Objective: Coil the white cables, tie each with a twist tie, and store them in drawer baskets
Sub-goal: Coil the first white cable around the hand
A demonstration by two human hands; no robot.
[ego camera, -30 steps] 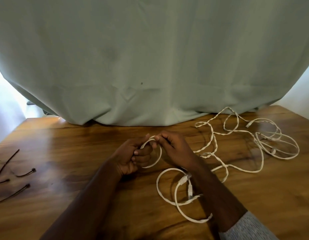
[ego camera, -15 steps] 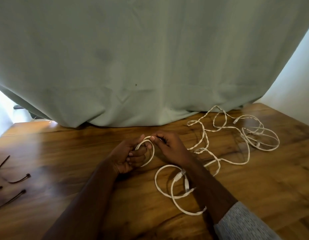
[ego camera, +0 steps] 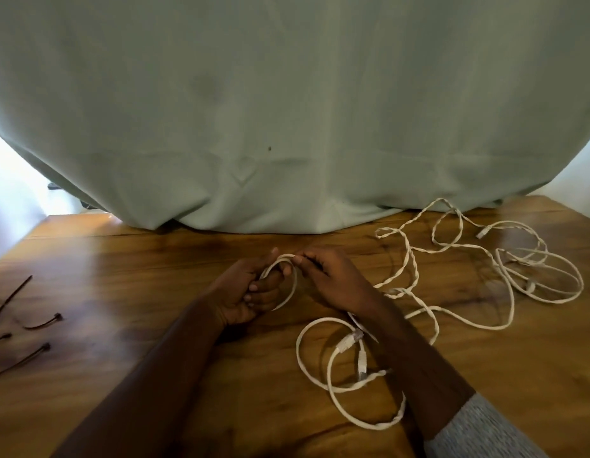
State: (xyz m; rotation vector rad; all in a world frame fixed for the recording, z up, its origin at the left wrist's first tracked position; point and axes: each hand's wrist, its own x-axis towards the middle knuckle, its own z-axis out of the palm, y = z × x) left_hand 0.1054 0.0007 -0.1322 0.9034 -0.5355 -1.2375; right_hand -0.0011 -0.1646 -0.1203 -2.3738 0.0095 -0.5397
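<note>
white cable (ego camera: 288, 285) forming a small loop at table centre, held between both hands. left hand (ego camera: 245, 292) curled round the loop, fingers through it; right hand (ego camera: 333, 282) pinches the strand at the loop's top. judged light, limp, a bit springy: loops likely to pop open unless pinned, so hold at the crossing point, not the plugs.

slack runs under the right forearm into loose loops near (ego camera: 333, 385), two plugs (ego camera: 348, 342) showing there. more cable far right (ego camera: 538, 276), partly twisted on itself, one plug (ego camera: 484, 232). how many separate cables: cannot tell, tangled.

twist ties (ego camera: 42, 323) at left edge, dark, four counted, untouched. wooden table (ego camera: 122, 276); green cloth (ego camera: 287, 110) behind. no drawer baskets in view.
</note>
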